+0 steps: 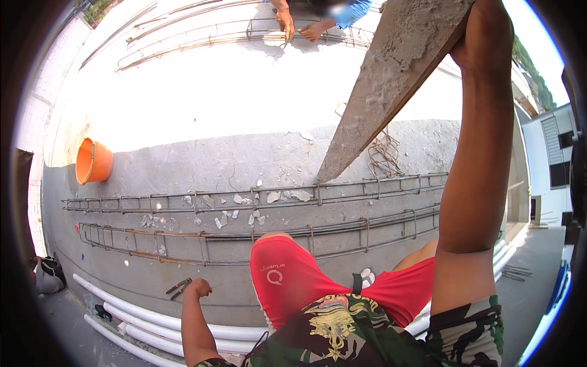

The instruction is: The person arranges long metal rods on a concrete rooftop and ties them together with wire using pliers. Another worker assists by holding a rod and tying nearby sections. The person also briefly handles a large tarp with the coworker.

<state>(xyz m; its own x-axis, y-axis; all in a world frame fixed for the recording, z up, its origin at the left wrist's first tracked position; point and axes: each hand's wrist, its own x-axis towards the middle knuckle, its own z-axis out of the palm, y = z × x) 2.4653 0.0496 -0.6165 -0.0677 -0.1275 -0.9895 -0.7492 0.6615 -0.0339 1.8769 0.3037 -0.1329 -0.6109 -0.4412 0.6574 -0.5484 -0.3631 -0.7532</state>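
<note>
My right hand [488, 33] is raised at the upper right, its fingers closed round the edge of a long wooden board [397, 73] crusted with dried cement. The board tapers toward a point above the far rebar cage [257, 194]. Low on the left, my left hand [199, 287] is closed beside my knee. A pair of pliers [178, 288] with splayed handles sticks out from its left side, apparently in its grip. A thin wire seems to show at its right. Just beyond this hand lies the nearer rebar cage [202, 248].
An orange bucket [95, 161] stands at the left. White pipes [147, 318] lie near me. Broken concrete pieces [296, 195] and bent stirrups [385, 154] litter the floor. Across the sunlit slab, another person's hands [285, 23] work at another cage [211, 38].
</note>
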